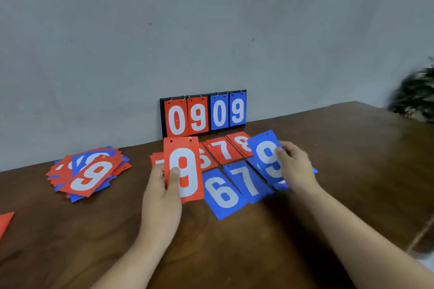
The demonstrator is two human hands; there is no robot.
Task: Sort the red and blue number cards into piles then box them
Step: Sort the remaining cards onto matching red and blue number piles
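The left hand [159, 192] holds up a red 9 card [187, 171]. Its thumb is on the front and its fingers [157, 172] are curled round the card's left edge. The right hand [297, 169] pinches a blue 9 card [266, 157] by its right side, tilted, just above the other blue cards. On the brown desk [328, 148], under the hands, lie two rows of cards. The back row is a red 6 [207, 162], a red 7 [224, 150] and a red 8 [242, 143]. The front row is a blue 6 [223, 193] and a blue 7 [249, 182]. Far to the left sits a messy pile [87, 171] of red and blue cards mixed up, with a red 9 on top. A score stand [204, 112] against the grey wall [211, 19] shows 0 9 in red and 0 9 in blue. A blurry green plant [415, 96] is at the right edge.
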